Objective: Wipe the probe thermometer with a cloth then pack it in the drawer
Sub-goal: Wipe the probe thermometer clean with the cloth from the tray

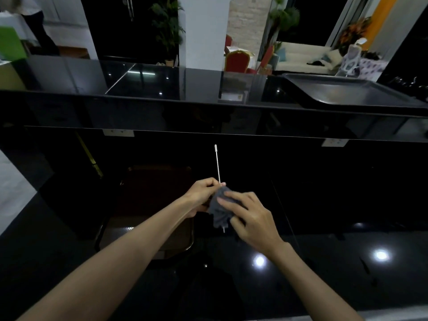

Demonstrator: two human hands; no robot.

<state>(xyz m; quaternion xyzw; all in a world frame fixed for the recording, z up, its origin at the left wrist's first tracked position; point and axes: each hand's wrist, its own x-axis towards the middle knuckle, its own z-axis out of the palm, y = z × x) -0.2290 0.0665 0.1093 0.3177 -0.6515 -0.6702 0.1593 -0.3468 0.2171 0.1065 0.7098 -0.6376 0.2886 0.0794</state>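
Note:
The probe thermometer (217, 163) is a thin white rod pointing up and away from me over the black counter. My left hand (203, 193) pinches its shaft near the middle. My right hand (250, 216) presses a dark grey cloth (221, 209) around the lower part of the rod. A short tip of the rod pokes out below the cloth. The cloth hides the stretch in between. No drawer is recognisable in this dim view.
A raised glossy black ledge (185, 89) runs across the back, with a large metal tray (347, 91) on its right end. Two wall sockets (118, 133) sit under the ledge. A chair (152, 205) stands below my left arm. A person stands at far upper left.

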